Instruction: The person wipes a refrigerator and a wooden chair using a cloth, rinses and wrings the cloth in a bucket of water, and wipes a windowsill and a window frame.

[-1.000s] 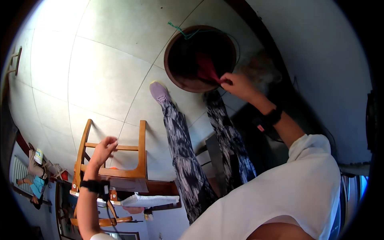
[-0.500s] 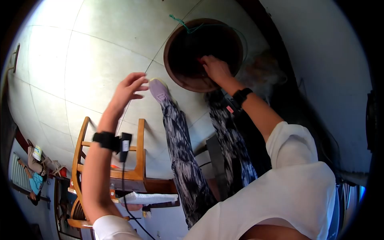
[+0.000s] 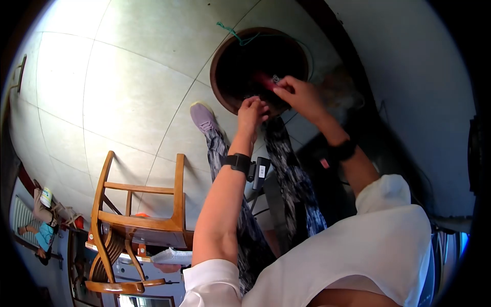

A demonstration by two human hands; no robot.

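A round brown tub (image 3: 214, 77) with a very dark inside stands on the floor in front of my feet. My right hand (image 3: 304, 100) is over its right side, with thumb and fingers pinched on a blurred red object (image 3: 265, 80) that has a small shiny part near my fingertips. The kind of object does not show. At the near rim, my left hand (image 3: 251, 113) has its fingers curled together. Whatever is between them, if anything, is hidden. A green string (image 3: 229, 30) lies across the tub's far rim. The tub's contents are too dark to make out.
A wooden chair (image 3: 179, 194) stands at the lower left. My shoe (image 3: 203, 116) is left of the tub. A blurred plastic bag (image 3: 340, 92) lies between tub and wall. Another person (image 3: 46, 235) is far off at the left edge.
My left hand has swung right from the open floor to the tub's near rim, its fingers closing. My right hand has drawn back toward the right, bringing the red object more into view.
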